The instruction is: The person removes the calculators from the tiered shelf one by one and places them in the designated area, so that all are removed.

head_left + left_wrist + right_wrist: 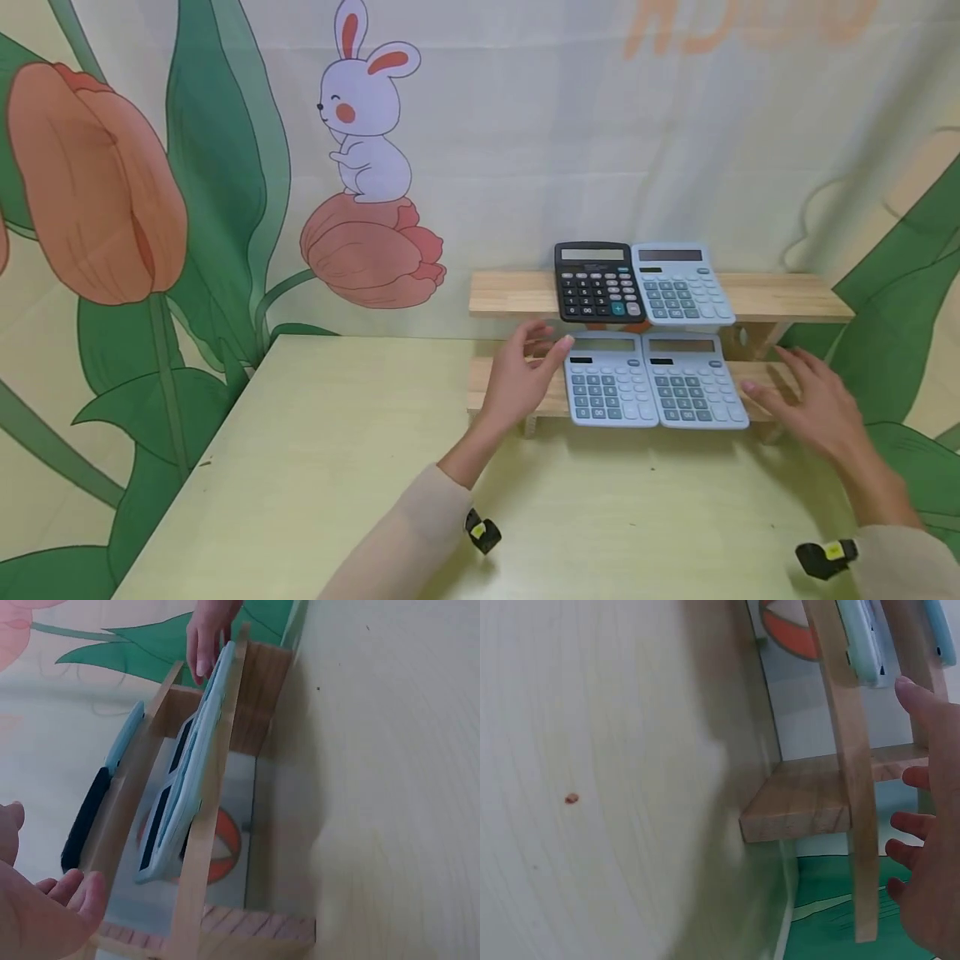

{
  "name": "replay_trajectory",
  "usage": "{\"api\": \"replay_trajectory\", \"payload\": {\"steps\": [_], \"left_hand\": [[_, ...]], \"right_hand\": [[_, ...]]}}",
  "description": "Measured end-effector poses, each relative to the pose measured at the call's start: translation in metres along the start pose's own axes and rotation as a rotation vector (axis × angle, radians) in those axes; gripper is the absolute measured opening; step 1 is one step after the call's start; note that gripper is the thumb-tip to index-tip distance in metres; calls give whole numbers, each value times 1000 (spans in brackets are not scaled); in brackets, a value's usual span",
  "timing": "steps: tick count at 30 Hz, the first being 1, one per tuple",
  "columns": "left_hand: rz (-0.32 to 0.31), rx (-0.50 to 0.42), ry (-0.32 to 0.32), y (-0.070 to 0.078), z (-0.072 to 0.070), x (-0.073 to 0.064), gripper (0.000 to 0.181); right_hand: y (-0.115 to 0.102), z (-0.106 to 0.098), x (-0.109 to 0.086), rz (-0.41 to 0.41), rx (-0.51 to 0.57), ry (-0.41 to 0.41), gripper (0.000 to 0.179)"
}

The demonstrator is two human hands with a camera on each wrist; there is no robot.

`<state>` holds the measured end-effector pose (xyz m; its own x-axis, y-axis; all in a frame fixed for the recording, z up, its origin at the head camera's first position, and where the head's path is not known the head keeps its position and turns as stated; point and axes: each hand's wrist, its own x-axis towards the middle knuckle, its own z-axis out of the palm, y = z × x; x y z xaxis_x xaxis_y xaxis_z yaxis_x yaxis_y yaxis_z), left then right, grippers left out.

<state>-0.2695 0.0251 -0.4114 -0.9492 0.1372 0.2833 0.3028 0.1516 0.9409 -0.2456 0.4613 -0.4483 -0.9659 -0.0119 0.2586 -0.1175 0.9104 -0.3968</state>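
Observation:
Two light-blue calculators, a left one [613,392] and a right one [697,390], lean side by side on the lower wooden shelf [551,398]. On the upper shelf [513,293] a black calculator [597,283] stands beside another light-blue calculator [681,285]. My left hand [522,375] hovers at the left end of the rack, its thumb near the lower left calculator's top corner; in the left wrist view its loosely bent fingers hold nothing. Beyond the lower right calculator's right edge is my right hand [813,404], fingers spread and holding nothing; the right wrist view shows its thumb close to a calculator.
The two-tier wooden rack stands on a pale table [337,467] against a curtain [510,150] printed with a rabbit and tulips. Its wooden supports [802,799] show in the right wrist view. A small reddish speck [571,798] lies on the table.

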Motion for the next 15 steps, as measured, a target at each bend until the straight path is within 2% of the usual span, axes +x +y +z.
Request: {"api": "replay_trajectory", "payload": {"steps": [6,15], "left_hand": [[-56,-87,35,-1,15,10,64],[-94,-228,78,1,24,24,56]], "right_hand": [[3,15,2,-14,41,4,86],[14,20,1,-65,-23,64,73]]}}
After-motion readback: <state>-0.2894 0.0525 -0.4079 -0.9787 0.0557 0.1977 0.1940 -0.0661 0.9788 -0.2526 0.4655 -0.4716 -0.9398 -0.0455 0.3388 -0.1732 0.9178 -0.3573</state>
